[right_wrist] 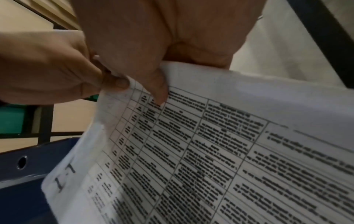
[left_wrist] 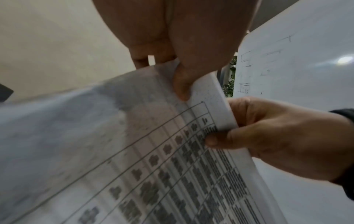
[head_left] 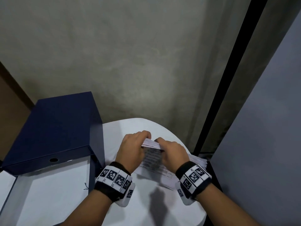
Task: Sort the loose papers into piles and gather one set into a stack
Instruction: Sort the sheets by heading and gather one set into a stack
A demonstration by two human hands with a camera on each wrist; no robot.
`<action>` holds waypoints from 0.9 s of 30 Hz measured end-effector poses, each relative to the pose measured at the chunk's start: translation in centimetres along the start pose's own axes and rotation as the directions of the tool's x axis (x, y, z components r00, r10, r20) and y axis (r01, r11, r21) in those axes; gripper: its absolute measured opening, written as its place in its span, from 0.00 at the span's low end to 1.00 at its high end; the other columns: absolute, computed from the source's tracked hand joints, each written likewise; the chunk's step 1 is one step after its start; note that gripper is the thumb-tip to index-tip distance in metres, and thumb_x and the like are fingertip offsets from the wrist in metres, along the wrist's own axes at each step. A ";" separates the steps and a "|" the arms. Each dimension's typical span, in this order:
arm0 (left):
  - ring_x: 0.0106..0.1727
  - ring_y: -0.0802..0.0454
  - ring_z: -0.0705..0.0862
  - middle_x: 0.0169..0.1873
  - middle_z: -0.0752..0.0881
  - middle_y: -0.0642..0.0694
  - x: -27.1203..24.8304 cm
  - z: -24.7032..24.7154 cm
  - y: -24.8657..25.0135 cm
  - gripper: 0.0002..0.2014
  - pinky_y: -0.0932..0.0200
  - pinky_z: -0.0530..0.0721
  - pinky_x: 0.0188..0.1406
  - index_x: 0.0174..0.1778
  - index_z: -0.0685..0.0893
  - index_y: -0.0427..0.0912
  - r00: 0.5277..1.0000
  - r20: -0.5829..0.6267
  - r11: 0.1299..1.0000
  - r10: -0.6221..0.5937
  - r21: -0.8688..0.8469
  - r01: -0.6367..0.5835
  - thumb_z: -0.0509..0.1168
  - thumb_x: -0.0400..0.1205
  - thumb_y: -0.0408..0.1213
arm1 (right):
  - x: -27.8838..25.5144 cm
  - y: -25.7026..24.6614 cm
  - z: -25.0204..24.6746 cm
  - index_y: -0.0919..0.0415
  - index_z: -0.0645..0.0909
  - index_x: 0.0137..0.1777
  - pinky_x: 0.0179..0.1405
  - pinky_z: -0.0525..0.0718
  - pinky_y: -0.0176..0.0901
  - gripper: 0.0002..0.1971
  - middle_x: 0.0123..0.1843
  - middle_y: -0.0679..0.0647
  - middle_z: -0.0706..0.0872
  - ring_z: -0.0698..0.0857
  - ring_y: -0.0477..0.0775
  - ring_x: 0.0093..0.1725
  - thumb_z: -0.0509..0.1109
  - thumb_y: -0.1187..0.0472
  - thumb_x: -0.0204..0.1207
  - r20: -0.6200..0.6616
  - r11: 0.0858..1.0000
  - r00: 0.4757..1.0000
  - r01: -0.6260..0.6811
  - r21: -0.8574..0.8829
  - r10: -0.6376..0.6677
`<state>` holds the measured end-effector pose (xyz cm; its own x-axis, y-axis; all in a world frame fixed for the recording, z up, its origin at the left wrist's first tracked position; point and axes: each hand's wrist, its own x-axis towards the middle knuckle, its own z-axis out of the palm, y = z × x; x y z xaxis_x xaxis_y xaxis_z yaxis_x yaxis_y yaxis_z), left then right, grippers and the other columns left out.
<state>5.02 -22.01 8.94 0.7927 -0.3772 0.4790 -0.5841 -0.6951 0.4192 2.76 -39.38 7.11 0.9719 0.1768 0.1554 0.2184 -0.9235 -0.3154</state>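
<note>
Head view high above table (head_left: 162, 201), wrist views close beneath, sharing printed sheet (left_wrist: 172, 166).

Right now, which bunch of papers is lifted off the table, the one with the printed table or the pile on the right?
The printed sheets: the left hand and right hand pinch their top edge. The pile lies on the table by the right wrist.

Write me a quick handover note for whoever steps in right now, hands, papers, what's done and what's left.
Left hand: grips the top edge of a bundle of printed table sheets, held above the white table.
Right hand: grips the same edge beside it.
Another pile of papers lies on the table to the right, under the right wrist.
An open blue box file stands on the left.
Done: one set gathered in hand.
Left: square it and set it down as a stack.
</note>
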 end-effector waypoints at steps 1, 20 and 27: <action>0.50 0.48 0.85 0.48 0.86 0.52 -0.2 -0.1 -0.1 0.23 0.55 0.76 0.53 0.55 0.80 0.48 0.998 -0.059 0.999 -0.019 0.033 0.021 0.67 0.68 0.22 | -0.1 0.3 -0.5 0.48 0.75 0.60 0.37 0.82 0.50 0.17 0.45 0.53 0.90 0.86 0.66 0.44 0.63 0.64 0.72 -0.046 1.000 0.999 0.008 0.027 -0.006; 0.63 0.39 0.84 0.60 0.85 0.41 -3.1 1.2 -3.1 0.21 0.30 0.77 0.68 0.58 0.73 0.60 0.802 0.152 0.423 -0.578 -0.784 0.454 0.71 0.71 0.46 | -2.7 2.8 0.7 0.50 0.72 0.66 0.57 0.86 0.38 0.19 0.58 0.50 0.87 0.88 0.40 0.56 0.66 0.71 0.81 -0.070 0.415 0.903 -0.125 0.901 0.423; 0.66 0.40 0.81 0.63 0.82 0.40 -3.9 1.9 -2.4 0.19 0.32 0.74 0.72 0.64 0.68 0.48 0.778 0.188 0.449 -0.600 -0.725 0.522 0.62 0.77 0.42 | -3.4 2.0 2.3 0.43 0.68 0.63 0.57 0.80 0.36 0.18 0.55 0.36 0.83 0.84 0.30 0.52 0.62 0.68 0.83 -0.121 0.545 0.892 -0.154 0.824 0.436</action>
<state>3.63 -20.09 4.58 0.9997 0.0083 -0.0244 0.0249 -0.0656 0.9975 0.11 -41.06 3.79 0.9514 -0.2857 0.1147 0.0417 -0.2496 -0.9674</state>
